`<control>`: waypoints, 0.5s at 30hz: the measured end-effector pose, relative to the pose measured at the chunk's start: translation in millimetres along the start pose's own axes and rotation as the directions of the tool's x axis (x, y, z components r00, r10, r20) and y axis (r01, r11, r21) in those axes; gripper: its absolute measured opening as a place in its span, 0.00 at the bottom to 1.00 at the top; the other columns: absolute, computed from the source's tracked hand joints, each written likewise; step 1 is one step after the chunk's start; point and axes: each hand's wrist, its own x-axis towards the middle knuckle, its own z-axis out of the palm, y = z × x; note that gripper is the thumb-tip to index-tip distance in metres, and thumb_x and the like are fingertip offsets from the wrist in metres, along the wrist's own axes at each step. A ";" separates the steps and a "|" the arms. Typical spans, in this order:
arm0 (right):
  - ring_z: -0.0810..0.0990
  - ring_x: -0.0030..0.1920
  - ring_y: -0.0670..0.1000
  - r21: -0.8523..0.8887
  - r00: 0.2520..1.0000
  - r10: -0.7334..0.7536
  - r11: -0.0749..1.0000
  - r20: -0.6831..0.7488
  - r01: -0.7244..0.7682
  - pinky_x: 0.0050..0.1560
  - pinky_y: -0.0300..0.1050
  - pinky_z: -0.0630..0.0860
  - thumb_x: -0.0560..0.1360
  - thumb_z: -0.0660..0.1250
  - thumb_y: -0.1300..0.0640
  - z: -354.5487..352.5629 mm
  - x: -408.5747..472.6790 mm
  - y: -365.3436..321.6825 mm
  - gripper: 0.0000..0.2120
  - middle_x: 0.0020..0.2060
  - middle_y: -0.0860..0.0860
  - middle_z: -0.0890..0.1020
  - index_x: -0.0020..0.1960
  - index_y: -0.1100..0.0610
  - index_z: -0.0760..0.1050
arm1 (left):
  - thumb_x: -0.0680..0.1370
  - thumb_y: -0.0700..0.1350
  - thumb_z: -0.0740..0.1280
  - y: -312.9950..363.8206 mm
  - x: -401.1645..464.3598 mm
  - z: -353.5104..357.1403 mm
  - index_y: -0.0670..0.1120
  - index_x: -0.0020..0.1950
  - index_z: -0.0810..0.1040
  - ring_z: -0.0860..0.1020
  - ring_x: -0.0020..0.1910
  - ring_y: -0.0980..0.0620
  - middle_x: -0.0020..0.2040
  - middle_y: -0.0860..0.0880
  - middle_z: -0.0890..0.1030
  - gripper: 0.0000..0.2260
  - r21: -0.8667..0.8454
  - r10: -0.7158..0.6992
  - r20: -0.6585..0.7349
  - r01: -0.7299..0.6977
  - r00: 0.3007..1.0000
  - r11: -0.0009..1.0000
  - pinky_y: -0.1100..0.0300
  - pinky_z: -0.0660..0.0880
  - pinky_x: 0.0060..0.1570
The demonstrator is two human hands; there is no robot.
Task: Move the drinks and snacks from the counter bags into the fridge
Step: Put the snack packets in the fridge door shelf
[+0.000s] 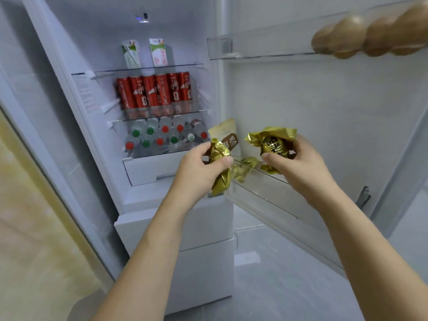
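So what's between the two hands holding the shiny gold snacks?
In the head view, a beige snack pouch stands in the door shelf between the left hand and right hand, with more gold wrappers below.

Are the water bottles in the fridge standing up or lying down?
Lying down. The water bottles are stacked on their sides under the red cans, with their red and green caps pointing out toward the camera.

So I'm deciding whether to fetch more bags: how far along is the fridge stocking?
Drinks look done: milk cartons on the top shelf, red cans below, water bottles under those. Eggs sit in the upper door rack. In hand: the left hand and right hand each grip a gold snack packet at the lower door shelf, beside a beige pouch. The counter bags are out of view.
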 end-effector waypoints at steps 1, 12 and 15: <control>0.83 0.47 0.47 -0.036 1.000 0.012 0.999 0.009 -0.012 0.48 0.43 0.81 0.66 0.72 0.51 -4.6 12.1 -1.0 0.18 0.47 0.44 0.83 0.56 0.44 0.79 | 0.74 0.52 0.75 5.7 14.8 3.3 0.51 0.65 0.79 0.83 0.45 0.59 0.54 0.55 0.83 0.20 -0.024 0.012 0.007 -0.012 1.000 1.000 0.72 0.75 0.37; 0.85 0.31 0.53 -0.502 0.875 0.478 0.778 0.082 -0.378 0.41 0.51 0.83 0.62 0.68 0.43 -32.3 75.7 34.6 0.22 0.33 0.52 0.84 0.44 0.59 0.80 | 0.72 0.54 0.74 14.6 141.1 76.6 0.44 0.41 0.78 0.77 0.34 0.50 0.34 0.49 0.78 0.13 0.338 -0.075 0.320 -0.040 0.944 0.940 0.58 0.72 0.36; 0.83 0.26 0.53 -0.512 0.848 0.526 0.749 0.072 -0.421 0.34 0.48 0.83 0.63 0.70 0.45 -32.4 79.3 49.3 0.14 0.30 0.51 0.81 0.40 0.55 0.80 | 0.70 0.55 0.75 6.4 155.1 95.0 0.47 0.39 0.77 0.73 0.30 0.51 0.31 0.51 0.74 0.14 0.497 -0.153 0.465 -0.113 0.872 0.860 0.61 0.68 0.31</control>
